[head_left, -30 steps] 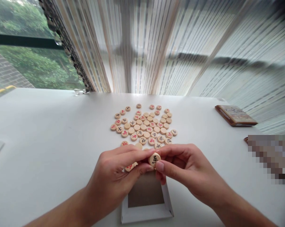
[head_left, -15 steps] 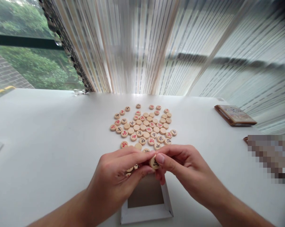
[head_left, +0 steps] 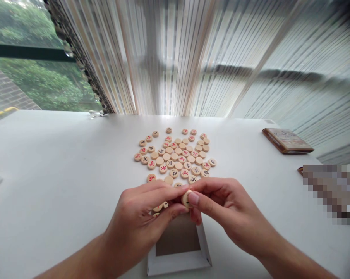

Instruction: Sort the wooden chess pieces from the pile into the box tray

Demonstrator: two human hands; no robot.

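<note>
A round wooden xiangqi piece (head_left: 186, 199) with a black character is held upright above the box, its face partly covered by a thumb. My left hand (head_left: 146, 209) closes on it from the left, between fingertips and thumb. From the other side my right hand (head_left: 221, 205) grips it, thumb pressed on its face. Whether more pieces sit behind it is hidden. Below lies an open white box (head_left: 179, 262) with a bare brown floor. Just beyond my hands many loose xiangqi pieces (head_left: 175, 156) are spread, some with red or black characters, others blank side up.
The pieces lie on a white table (head_left: 76, 162). A flat brown box (head_left: 288, 140) with a picture on its lid is at the back right, and a blurred-out object (head_left: 331, 190) lies nearer. Striped curtains (head_left: 175, 58) hang behind the table's far edge.
My right thumb has slid a little left across the held piece, covering more of its character. The view has shifted slightly; the loose pieces look the same.
</note>
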